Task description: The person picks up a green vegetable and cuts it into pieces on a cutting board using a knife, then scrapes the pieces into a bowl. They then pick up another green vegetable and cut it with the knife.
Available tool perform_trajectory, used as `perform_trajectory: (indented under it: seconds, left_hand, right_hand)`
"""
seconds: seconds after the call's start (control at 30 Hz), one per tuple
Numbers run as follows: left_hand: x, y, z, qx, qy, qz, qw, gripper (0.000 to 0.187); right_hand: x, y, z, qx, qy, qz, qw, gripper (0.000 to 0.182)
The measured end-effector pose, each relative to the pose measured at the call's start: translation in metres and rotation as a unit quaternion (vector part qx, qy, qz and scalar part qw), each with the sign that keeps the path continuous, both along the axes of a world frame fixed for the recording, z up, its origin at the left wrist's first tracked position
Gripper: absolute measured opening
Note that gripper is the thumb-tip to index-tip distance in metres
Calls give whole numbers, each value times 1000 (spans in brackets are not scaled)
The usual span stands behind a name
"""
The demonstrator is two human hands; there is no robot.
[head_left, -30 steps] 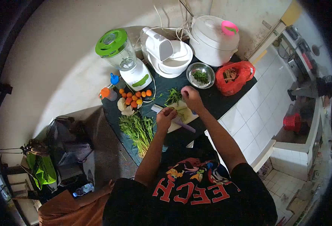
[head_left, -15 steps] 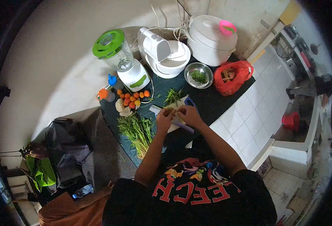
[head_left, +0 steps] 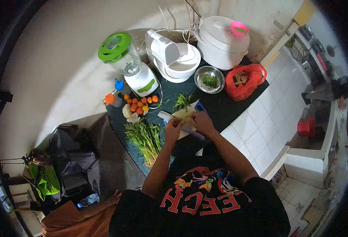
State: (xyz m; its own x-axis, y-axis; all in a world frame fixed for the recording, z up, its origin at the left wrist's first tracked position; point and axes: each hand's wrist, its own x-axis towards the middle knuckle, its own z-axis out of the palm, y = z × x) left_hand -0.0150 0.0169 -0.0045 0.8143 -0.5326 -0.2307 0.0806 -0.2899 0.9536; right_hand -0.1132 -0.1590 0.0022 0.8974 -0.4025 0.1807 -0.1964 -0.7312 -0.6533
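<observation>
My left hand [head_left: 174,128] is closed in a pinch over the near left part of a pale cutting board [head_left: 186,112] with a blue end. Close beside it, my right hand [head_left: 202,122] also pinches above the board. What the fingertips hold is too small to make out; a thin greenish stem seems to show there. A knife with a purple handle [head_left: 194,134] lies under the hands, its pale blade sticking out to the left. Cut leafy greens [head_left: 183,101] lie at the board's far end. A bundle of long-stemmed greens [head_left: 144,140] rests left of my left hand.
Orange and red tomatoes [head_left: 139,105] and two shaker bottles lie at the left. Behind stand a blender [head_left: 141,79], a stand mixer [head_left: 164,49] and a white pot [head_left: 221,47]. A metal bowl [head_left: 209,79] of chopped greens and a red bag [head_left: 243,85] are at right. Another person sits lower left.
My hands have drawn slightly apart, the right one a little to the right, uncovering more of the board between them. The whole view has shifted slightly.
</observation>
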Motion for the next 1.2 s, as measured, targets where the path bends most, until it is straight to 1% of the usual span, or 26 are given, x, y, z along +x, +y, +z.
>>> perform_trajectory:
  seconds: [0.07,0.1,0.13,0.17,0.2,0.23,0.27,0.3,0.33,0.4,0.43,0.5,0.57,0.6,0.63,0.7,0.73,0.77,0.8,0.93,1.0,1.03,1.07,1.1,1.17,1.2]
  left_hand:
    - [2,9,0,46,-42,-17,998,30]
    - [2,14,0,47,-40,-18,998,30]
    - [2,19,0,83,-75,-49,992,31]
    - [4,22,1,118,-111,-80,984,32]
    - [4,24,3,119,-111,-80,984,32]
    - [3,26,4,140,-88,-89,982,32]
    - [3,27,6,161,-66,-99,980,33]
    - [4,29,0,163,-65,-99,980,33]
    - [5,31,-6,166,-91,-113,975,34]
    - [3,38,-16,171,-115,-125,971,35]
    - [2,39,-20,176,-134,-132,966,33]
    - [3,38,-20,178,-154,-139,962,31]
    - [0,39,-12,211,-137,-143,957,27]
    - [1,41,-16,211,-136,-142,957,27]
    - [2,42,-20,215,-137,-144,956,25]
    - [0,43,-28,219,-138,-146,955,25]
    - [0,44,-31,223,-159,-147,950,24]
    - [0,46,-35,227,-181,-148,945,23]
    - [-2,46,-33,228,-182,-148,945,23]
    - [-5,44,-38,252,-182,-141,940,24]
    - [-7,43,-35,260,-188,-142,936,25]
    - [-9,41,-26,255,-171,-129,943,25]
    - [-10,39,-17,250,-155,-116,949,24]
    - [-10,36,-21,250,-154,-116,949,24]
    - [-9,32,-28,224,-217,-109,944,23]
    - [-9,28,-30,224,-217,-109,944,23]
  right_hand:
    - [11,-13,-2,-19,-15,5,1000,16]
    - [19,-20,-1,-39,-31,11,999,16]
    - [27,-26,7,-37,-30,10,999,16]
    - [36,-33,16,15,-16,10,1000,17]
    - [41,-39,14,68,-2,10,998,19]
    - [43,-39,7,70,-2,10,998,19]
    - [46,-37,1,62,-38,-1,997,24]
    - [46,-35,-4,54,-73,-11,996,30]
    - [39,-31,-9,57,-71,-11,996,30]
    - [12,-13,-18,2,52,41,998,38]
    - [0,1,-16,2,52,43,998,38]
    - [-28,26,-8,-95,178,62,977,39]
    - [-42,37,-10,-119,209,74,968,39]
    - [-48,39,-16,-142,239,86,957,39]
    - [-51,41,-22,-142,240,87,956,39]
    - [-53,43,-35,-127,224,75,963,37]
    - [-53,44,-41,-128,223,76,963,37]
    - [-51,45,-47,-112,196,48,973,35]
    - [-49,46,-44,-95,170,20,981,33]
    - [-51,45,-25,-81,170,13,982,32]
    - [-56,46,-12,-24,146,-11,989,33]
    - [-60,45,-8,-24,146,-12,989,33]
    - [-65,43,-3,6,170,-17,985,35]
    - [-72,42,-3,37,194,-21,980,36]
    - [-85,42,-1,53,185,-29,981,35]
    - [-92,40,0,67,174,-38,982,35]
